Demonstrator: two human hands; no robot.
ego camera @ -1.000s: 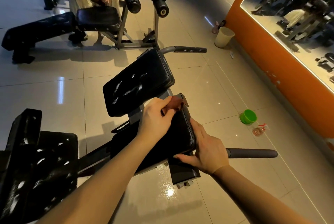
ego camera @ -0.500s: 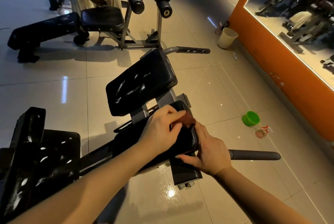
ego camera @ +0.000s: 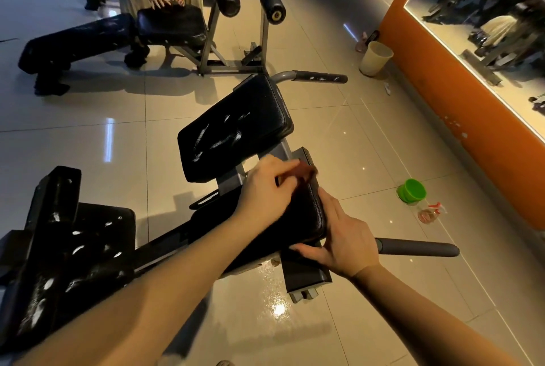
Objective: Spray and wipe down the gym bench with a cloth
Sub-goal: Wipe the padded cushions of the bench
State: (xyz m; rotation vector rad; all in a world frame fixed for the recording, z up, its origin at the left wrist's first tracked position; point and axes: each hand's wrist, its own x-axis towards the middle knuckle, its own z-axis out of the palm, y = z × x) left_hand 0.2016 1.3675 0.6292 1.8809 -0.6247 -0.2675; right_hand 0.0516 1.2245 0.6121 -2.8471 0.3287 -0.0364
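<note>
The gym bench has two black pads on a grey frame. On the near pad (ego camera: 298, 218) my left hand (ego camera: 265, 191) grips a small reddish-brown cloth (ego camera: 306, 172) and presses it against the pad's far end. My right hand (ego camera: 343, 240) holds the pad's right edge, fingers along the side and thumb under the front corner. The far pad (ego camera: 236, 129) shows pale wet streaks. The spray bottle (ego camera: 430, 213) lies on the floor to the right, apart from both hands.
A green cup (ego camera: 411, 191) stands next to the spray bottle. A grey handle (ego camera: 418, 247) sticks out to the right of the bench. Another black padded machine (ego camera: 59, 247) is at the left. A person sits on a bench (ego camera: 171, 23) behind. A bin (ego camera: 376, 57) stands by the orange wall.
My left hand slid the cloth down the near pad's end half a second ago and has now moved it back up toward the far corner. My right hand stays on the pad's edge.
</note>
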